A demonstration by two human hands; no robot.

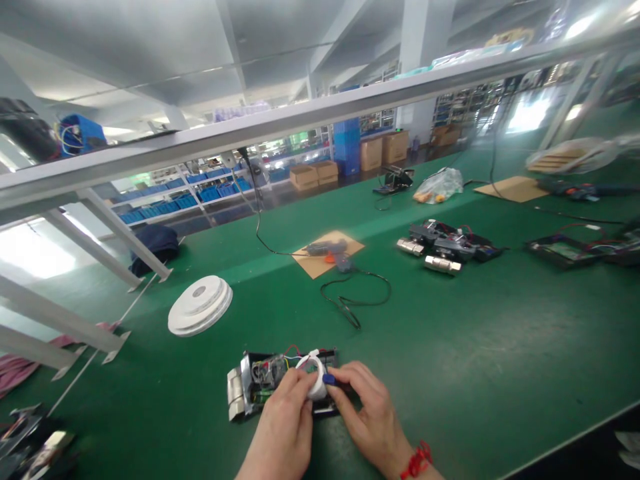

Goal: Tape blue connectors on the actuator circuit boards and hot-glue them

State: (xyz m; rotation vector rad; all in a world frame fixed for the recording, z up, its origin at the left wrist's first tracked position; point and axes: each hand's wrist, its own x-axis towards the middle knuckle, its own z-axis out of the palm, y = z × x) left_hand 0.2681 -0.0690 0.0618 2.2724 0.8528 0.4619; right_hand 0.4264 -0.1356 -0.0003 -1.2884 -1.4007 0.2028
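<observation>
An open black device housing (333, 357) lies near the front of the green table, with wires and circuit parts showing inside. A silver metal fitting (235, 395) sits at its left end. Over the housing's right half, my left hand (285, 417) pinches a white ring (316, 385) that looks like a small roll of tape. My right hand (367, 407) is closed, thumb and forefinger gripping a small blue piece (329, 379) against the ring's right side. Its exact kind cannot be made out. My fingers hide part of the housing beneath.
White stacked reels (201, 305) lie at the left. Beyond the housing, a glue gun (330, 250) rests on cardboard (316, 268), its cable (350, 303) looped nearby. Similar device assemblies (445, 241) stand to the right. A metal shelf beam (300, 110) crosses above the table.
</observation>
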